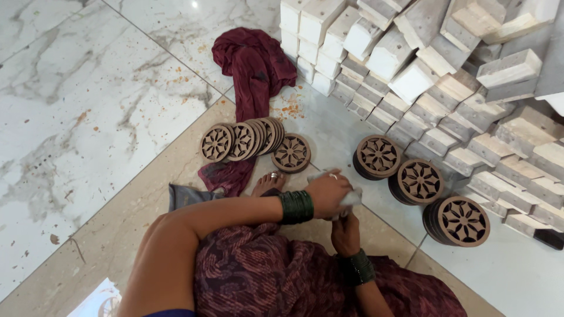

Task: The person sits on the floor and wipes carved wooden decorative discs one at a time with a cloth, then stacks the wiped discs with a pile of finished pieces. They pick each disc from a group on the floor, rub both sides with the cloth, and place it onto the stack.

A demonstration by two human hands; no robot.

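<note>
Sitting on the floor [88,117], person works with both hands low in front of the lap. Left hand [326,192], green bangles at the wrist, is closed over a pale cloth [352,198]. Right hand [345,230] sits just beneath the left, fingers curled up into the same cloth; what lies inside the cloth is hidden, so I cannot tell whether a disc is held.

Landmark: the cloth. Left of it, a row of carved wooden discs [241,141] leans edge to edge, one disc [291,153] lying flat at its end, beside a maroon fabric [252,64]. Right of it, three short disc stacks [418,181], apparently sorted apart from the row. Beyond the stacks, pale wooden blocks [423,70] lie heaped. A bare foot [269,182] shows just left of the cloth.
</note>
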